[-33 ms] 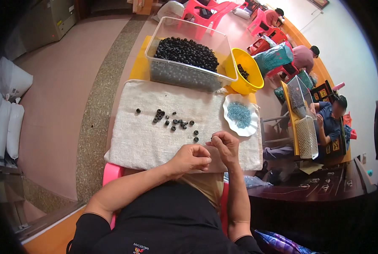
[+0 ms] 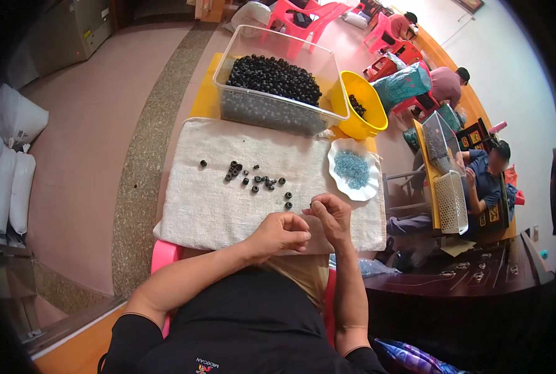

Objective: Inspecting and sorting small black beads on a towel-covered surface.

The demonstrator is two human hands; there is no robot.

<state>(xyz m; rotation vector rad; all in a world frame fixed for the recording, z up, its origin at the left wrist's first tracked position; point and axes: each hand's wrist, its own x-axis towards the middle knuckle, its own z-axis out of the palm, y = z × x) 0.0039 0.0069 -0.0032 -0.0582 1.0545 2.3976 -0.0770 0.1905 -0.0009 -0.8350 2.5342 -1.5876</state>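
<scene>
My left hand [image 2: 279, 235] is curled above the near part of a cream cloth [image 2: 203, 215], thumb and fingers drawn together; whatever they may hold is hidden. Just to its right, my right hand [image 2: 331, 218] pinches with thumb and forefinger. A tiny dark bit shows at those fingertips, too small to name. Several small black ring-like pieces [image 2: 258, 179] lie scattered on the cloth beyond my hands, and one black piece [image 2: 288, 205] is close to the right fingertips. A white scalloped dish [image 2: 369, 189] of small pale-blue pieces [image 2: 352, 169] stands beyond my right hand.
Behind the cloth stands a clear plastic bin [image 2: 271, 106] holding many black pieces. A yellow bowl [image 2: 370, 93] with some black pieces sits beside it. At the right, a co-worker [image 2: 483, 181] sits by a white perforated basket [image 2: 450, 202]. White sacks [image 2: 22, 192] stand at the left.
</scene>
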